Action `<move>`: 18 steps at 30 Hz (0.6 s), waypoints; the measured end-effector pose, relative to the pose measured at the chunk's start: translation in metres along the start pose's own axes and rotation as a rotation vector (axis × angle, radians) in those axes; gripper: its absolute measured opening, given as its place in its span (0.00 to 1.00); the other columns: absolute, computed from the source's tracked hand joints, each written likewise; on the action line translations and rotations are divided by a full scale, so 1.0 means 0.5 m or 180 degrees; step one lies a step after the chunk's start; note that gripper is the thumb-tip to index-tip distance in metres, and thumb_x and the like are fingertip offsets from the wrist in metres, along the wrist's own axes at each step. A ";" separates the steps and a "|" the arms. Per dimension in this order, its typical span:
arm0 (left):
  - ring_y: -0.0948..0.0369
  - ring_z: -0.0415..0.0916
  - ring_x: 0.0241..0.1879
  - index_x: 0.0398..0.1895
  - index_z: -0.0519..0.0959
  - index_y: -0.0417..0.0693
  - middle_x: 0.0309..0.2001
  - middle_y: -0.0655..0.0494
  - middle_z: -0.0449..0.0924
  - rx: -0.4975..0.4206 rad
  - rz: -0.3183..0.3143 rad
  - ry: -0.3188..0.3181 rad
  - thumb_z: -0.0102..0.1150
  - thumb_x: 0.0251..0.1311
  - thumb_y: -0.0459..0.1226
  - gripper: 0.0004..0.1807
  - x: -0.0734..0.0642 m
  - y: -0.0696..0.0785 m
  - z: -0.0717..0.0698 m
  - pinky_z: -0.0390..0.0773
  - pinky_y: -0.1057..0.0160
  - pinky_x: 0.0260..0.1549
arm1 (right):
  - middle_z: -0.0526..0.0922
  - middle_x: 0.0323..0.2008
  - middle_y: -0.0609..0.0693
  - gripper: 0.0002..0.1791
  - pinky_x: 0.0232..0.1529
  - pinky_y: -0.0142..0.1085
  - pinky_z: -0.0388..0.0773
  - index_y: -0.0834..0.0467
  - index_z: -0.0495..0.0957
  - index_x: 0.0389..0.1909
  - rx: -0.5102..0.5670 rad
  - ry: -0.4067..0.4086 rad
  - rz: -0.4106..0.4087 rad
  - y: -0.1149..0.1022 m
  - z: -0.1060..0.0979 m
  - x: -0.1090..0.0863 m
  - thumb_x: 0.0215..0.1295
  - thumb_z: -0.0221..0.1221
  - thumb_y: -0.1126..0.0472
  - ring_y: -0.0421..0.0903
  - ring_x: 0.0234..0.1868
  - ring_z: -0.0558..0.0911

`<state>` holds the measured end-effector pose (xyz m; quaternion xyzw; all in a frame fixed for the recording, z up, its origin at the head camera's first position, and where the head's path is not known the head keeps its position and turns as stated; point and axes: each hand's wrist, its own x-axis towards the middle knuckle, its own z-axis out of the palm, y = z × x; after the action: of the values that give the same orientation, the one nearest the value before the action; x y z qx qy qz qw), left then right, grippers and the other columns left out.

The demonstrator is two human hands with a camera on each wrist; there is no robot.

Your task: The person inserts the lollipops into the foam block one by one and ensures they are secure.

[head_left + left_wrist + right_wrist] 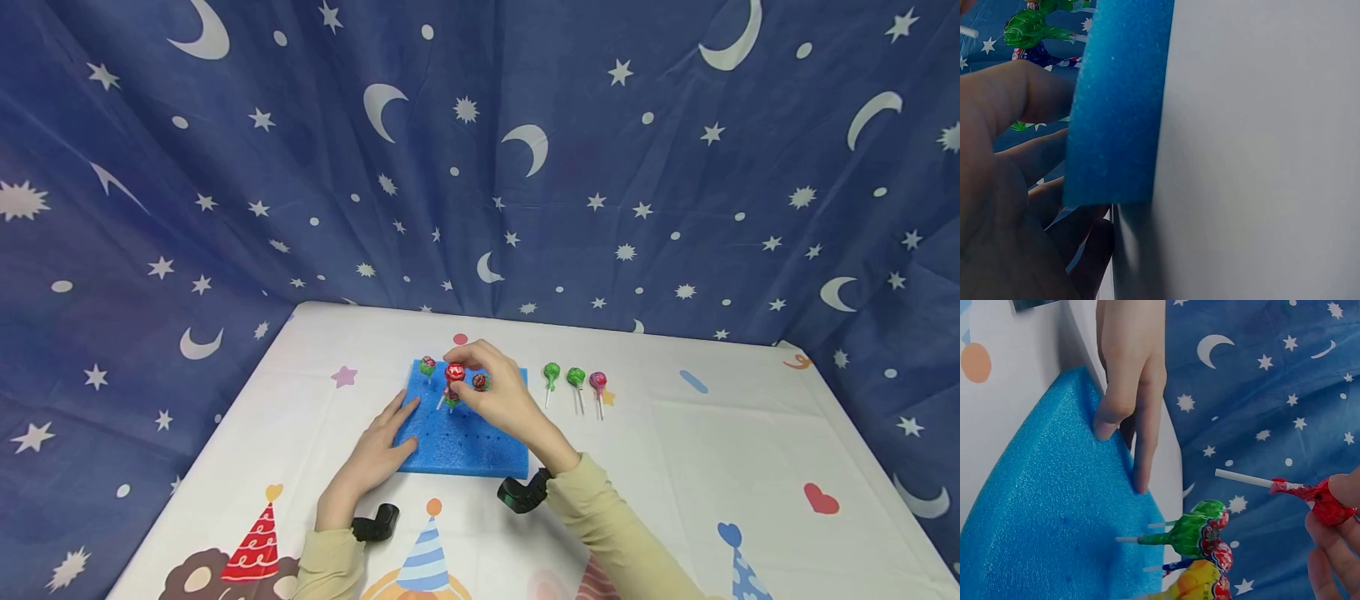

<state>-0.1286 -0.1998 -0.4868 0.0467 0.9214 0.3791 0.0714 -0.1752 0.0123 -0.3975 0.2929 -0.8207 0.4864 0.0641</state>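
A red-wrapped lollipop [454, 372] is pinched by its candy end between the thumb and fingers of my right hand [491, 390]. In the right wrist view, the white stick of this lollipop [1329, 503] points away from the hand, clear of the foam. Below it lies a blue foam block [465, 446] with small holes in its top. Several lollipops stand in its far part, one at the far left [427, 366] and a green-wrapped one [1188, 536] seen in the right wrist view. My left hand [377, 450] rests on the block's left edge, fingers extended and spread.
Right of the block lie two green lollipops [575, 377] and a pink one [597, 381], sticks toward me. A white cloth with party prints [712, 450] covers the table. Behind it hangs a dark blue curtain [562, 217] with moons and stars.
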 end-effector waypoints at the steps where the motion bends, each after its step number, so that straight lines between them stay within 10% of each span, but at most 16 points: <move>1: 0.40 0.41 0.76 0.74 0.57 0.50 0.78 0.48 0.43 0.0004 -0.0008 -0.0003 0.50 0.64 0.39 0.34 0.000 0.000 0.000 0.46 0.29 0.67 | 0.81 0.43 0.49 0.15 0.45 0.45 0.81 0.56 0.80 0.47 -0.0034 -0.0011 -0.0013 0.000 0.003 0.002 0.57 0.63 0.67 0.47 0.46 0.80; 18: 0.40 0.41 0.76 0.74 0.56 0.50 0.78 0.49 0.41 0.0012 0.0027 -0.0036 0.50 0.64 0.39 0.34 0.001 -0.001 -0.003 0.45 0.28 0.67 | 0.81 0.43 0.48 0.13 0.51 0.42 0.80 0.57 0.78 0.45 -0.0406 -0.0519 -0.0027 0.002 0.046 0.043 0.59 0.62 0.68 0.44 0.44 0.79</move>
<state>-0.1294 -0.2009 -0.4861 0.0530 0.9215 0.3774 0.0749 -0.1892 -0.0153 -0.4020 0.3303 -0.8512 0.4075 0.0177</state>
